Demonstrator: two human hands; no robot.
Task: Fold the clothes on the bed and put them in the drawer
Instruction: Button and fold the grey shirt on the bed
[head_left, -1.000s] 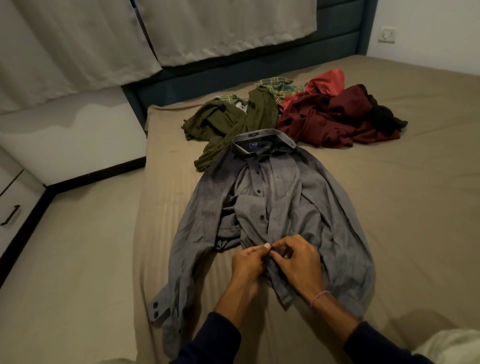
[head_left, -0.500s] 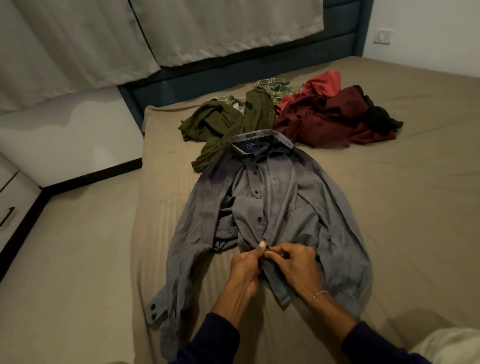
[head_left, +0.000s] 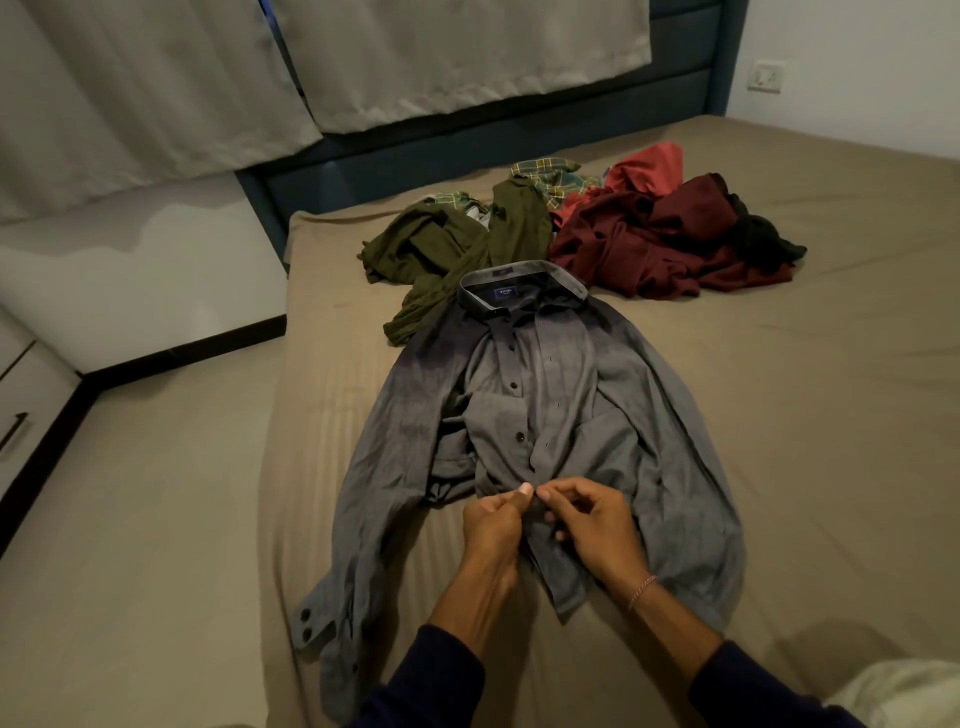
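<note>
The shirt (head_left: 524, 415) lies on the bed (head_left: 805, 415), before the clothes pile (head_left: 597, 234) (collar touching).

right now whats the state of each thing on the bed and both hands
grey shirt: spread flat, front up, upper buttons undone
left hand: pinching the shirt front
right hand: pinching the shirt front
green clothes: crumpled, unfolded
dark red clothes: heaped, unfolded
drawer: closed
</note>
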